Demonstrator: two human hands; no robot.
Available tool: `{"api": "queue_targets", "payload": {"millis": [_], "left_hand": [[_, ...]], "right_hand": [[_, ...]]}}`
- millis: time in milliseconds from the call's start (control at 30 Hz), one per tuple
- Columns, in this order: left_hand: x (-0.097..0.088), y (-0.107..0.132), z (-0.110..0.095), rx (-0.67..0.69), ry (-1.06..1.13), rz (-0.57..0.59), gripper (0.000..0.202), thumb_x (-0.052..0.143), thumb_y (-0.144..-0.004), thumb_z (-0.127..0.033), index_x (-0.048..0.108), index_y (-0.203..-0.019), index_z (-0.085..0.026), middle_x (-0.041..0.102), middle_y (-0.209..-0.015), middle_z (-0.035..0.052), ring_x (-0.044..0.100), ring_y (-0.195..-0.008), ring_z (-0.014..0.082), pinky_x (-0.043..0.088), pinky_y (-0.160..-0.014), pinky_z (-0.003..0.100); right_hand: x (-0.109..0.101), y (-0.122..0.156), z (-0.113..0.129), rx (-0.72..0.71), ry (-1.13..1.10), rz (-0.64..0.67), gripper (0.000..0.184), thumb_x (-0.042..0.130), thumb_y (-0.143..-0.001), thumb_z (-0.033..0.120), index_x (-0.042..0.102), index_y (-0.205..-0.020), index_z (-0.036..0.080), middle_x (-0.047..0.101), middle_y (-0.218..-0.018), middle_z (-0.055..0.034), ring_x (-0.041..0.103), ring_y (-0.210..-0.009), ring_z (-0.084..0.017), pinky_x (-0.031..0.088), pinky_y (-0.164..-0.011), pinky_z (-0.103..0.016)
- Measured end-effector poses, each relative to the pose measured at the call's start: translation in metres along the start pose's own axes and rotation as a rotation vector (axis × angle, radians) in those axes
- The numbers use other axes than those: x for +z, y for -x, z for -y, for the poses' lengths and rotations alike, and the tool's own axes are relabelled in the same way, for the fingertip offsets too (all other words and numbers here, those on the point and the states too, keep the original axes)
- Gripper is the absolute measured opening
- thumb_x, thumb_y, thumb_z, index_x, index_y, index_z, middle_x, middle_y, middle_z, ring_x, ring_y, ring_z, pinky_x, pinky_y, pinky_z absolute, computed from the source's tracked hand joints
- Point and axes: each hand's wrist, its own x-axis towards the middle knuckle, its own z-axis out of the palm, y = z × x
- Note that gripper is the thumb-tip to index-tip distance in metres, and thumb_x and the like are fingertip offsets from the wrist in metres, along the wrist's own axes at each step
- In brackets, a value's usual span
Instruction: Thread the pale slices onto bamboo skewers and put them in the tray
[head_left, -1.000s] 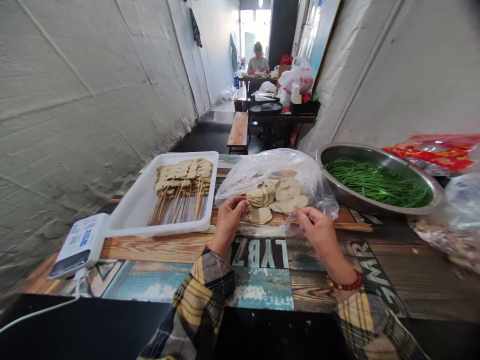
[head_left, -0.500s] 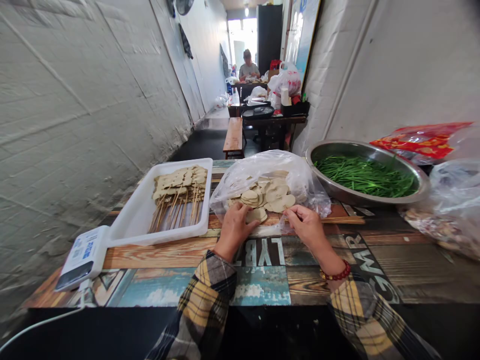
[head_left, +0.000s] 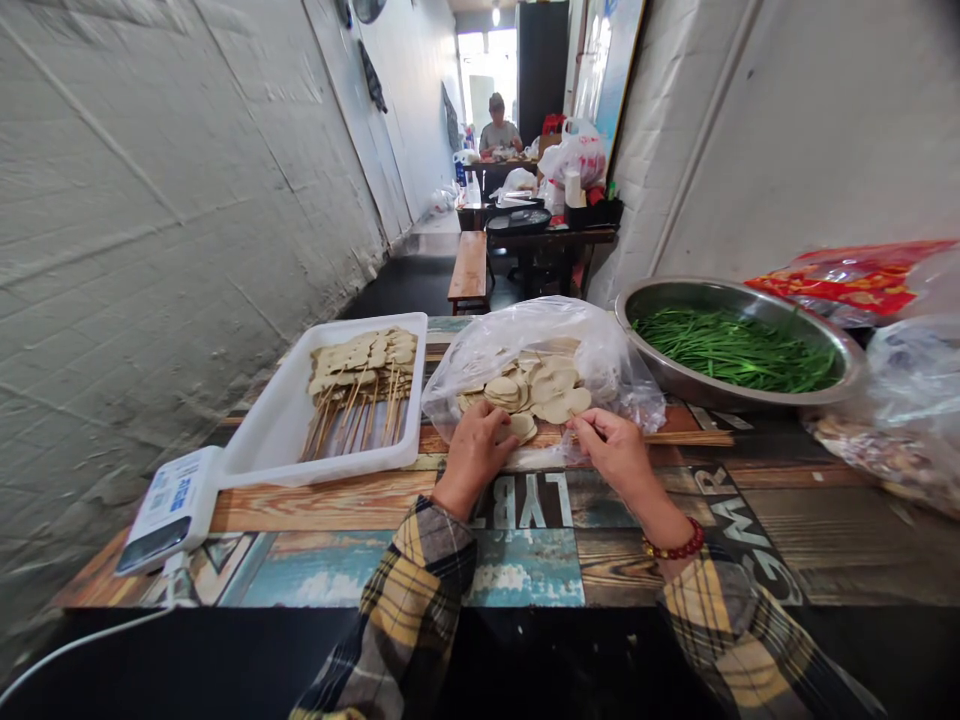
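My left hand is curled at the edge of a few pale, flat round slices at the bag's mouth, thumb and fingers closing on them; its fingertips are partly hidden. In a pinch, my right hand grips the lower end of a thin skewer, which carries several overlapping slices. Behind both hands, a clear plastic bag lies spread open with more loose slices inside. Beside my right hand, a bundle of bare bamboo skewers rests on the table.
To the left, a white tray holds stacked skewered slices, with a white scale before it. A steel bowl of green chives stands right, near plastic bags. Farther back are a bench and a seated person.
My left hand has shifted slightly right, its fingers curling more over the slices. My right hand keeps its pinch on the skewer. The whole view has moved a little.
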Motion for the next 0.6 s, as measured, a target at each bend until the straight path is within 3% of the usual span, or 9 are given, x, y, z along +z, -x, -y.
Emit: {"api": "queue_targets", "payload": {"millis": [600], "left_hand": [[0.002, 0.0, -0.014, 0.096, -0.221, 0.102, 0.002, 0.056, -0.085, -0.02, 0.056, -0.084, -0.02, 0.055, -0.092, 0.0071, 0.052, -0.089, 0.0227, 0.043, -0.079, 0.035]], "right_hand": [[0.004, 0.0, -0.009, 0.007, 0.051, 0.039, 0.03, 0.054, -0.084, 0.039, 0.067, -0.073, 0.015, 0.053, -0.05, 0.002, 0.048, -0.047, -0.012, 0.037, -0.047, -0.022]]}}
